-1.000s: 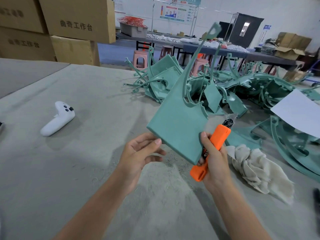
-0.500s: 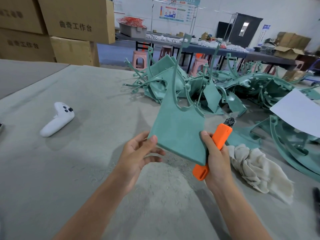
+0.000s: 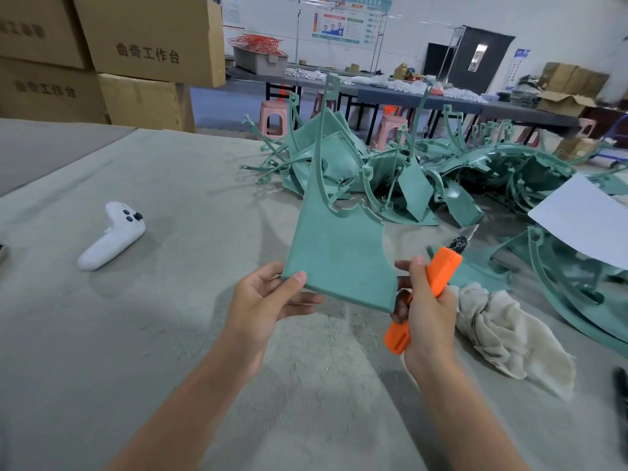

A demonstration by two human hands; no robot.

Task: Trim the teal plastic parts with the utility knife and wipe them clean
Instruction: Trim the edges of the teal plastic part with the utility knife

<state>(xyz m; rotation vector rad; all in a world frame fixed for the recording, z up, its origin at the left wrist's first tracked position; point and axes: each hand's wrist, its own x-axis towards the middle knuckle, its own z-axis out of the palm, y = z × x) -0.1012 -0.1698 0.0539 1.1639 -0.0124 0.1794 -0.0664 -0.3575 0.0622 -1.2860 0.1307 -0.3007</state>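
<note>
You held the teal part (image 3: 339, 253) up in front of you between your two hands, clear of the table (image 3: 136, 351). Your left hand (image 3: 272, 300) pinched its lower left corner, thumb on the face turned toward you and fingers curled behind it. The flat panel rose from that hand, tilted a little, and its thin curved arm stood up well above both hands.

Your right hand (image 3: 424, 311) was wrapped around the orange utility knife (image 3: 438, 277), with the fingers closed on the handle. The thumb pointed up just beside the panel's right edge. The blade end stuck out above and to the right of that hand, pointing away from you. I could not tell whether the blade touched the part. The panel's lower right corner sat right against the fingers of that hand.

A crumpled pale rag (image 3: 503, 321) lay on the table just right of your right hand. The pile of teal parts (image 3: 458, 171) lay beyond both hands, and a white sheet (image 3: 584, 215) rested on the parts further right. A white controller (image 3: 112, 236) lay well to the left of your left hand.
</note>
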